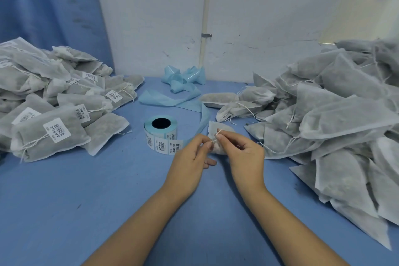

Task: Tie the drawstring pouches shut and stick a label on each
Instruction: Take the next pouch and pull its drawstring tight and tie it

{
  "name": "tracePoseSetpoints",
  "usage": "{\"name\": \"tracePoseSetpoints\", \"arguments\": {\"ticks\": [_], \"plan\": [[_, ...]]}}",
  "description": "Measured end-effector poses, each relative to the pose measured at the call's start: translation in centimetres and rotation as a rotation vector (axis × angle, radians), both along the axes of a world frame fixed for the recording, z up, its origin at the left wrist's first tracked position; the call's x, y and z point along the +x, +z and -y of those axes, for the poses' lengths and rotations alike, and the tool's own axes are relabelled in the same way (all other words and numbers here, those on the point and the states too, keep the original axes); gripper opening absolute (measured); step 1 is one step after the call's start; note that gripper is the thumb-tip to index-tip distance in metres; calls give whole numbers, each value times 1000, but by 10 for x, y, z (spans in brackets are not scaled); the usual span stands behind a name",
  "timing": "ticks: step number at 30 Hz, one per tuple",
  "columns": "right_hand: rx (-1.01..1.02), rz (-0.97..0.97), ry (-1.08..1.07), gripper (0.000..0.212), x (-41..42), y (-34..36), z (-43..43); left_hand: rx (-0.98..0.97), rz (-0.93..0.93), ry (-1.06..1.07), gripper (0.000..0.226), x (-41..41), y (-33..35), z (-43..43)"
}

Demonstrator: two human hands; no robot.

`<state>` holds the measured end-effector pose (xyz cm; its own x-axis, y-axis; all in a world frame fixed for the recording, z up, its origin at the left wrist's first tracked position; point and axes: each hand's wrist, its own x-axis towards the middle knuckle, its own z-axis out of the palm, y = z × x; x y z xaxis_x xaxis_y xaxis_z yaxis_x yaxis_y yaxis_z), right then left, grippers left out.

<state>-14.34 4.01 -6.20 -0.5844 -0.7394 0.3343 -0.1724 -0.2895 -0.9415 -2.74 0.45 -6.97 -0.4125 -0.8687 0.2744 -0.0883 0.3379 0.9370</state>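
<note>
A small white drawstring pouch lies on the blue table just past my hands, partly hidden by them. My left hand pinches one end of its thin white string. My right hand pinches the other end, and a small loop of string shows above its fingertips. A roll of barcode labels on blue backing stands upright just left of my left hand, with a strip of labels trailing from it toward that hand.
A pile of tied, labelled pouches fills the left side of the blue table. A larger heap of unlabelled pouches covers the right. Used blue backing ribbon lies crumpled at the back by the white wall.
</note>
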Motion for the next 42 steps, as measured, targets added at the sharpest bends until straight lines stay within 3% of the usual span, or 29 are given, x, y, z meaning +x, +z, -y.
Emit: {"name": "tracePoseSetpoints", "arguments": {"ticks": [4, 8, 11, 15, 21, 28, 32, 37, 41, 42], "plan": [[53, -21, 94, 14, 0, 2, 0, 59, -61, 84, 18, 2, 3, 1], [102, -87, 162, 11, 4, 2, 0, -87, 0, 213, 16, 4, 1, -1], [140, -195, 103, 11, 7, 2, -1, -196, 50, 309, 13, 5, -1, -2], [155, -285, 25, 13, 13, 1, 0, -94, -85, 240, 11, 4, 2, -4], [163, -152, 89, 19, 17, 0, 1, 115, -313, 43, 17, 2, 3, -1], [189, 256, 340, 22, 11, 5, 0, -37, -175, 42, 19, 2, -2, 5], [206, 258, 394, 10, 6, 7, 0, -85, -121, 42, 17, 3, -1, 5], [197, 306, 450, 17, 1, 8, 0, -51, -116, 32, 17, 3, 0, 5], [161, 385, 454, 2, 1, 7, 1, -23, -115, 27, 15, 3, 1, 6], [159, 395, 452, 6, 1, 7, 2, -17, -117, 31, 15, 3, 1, 6]]}}
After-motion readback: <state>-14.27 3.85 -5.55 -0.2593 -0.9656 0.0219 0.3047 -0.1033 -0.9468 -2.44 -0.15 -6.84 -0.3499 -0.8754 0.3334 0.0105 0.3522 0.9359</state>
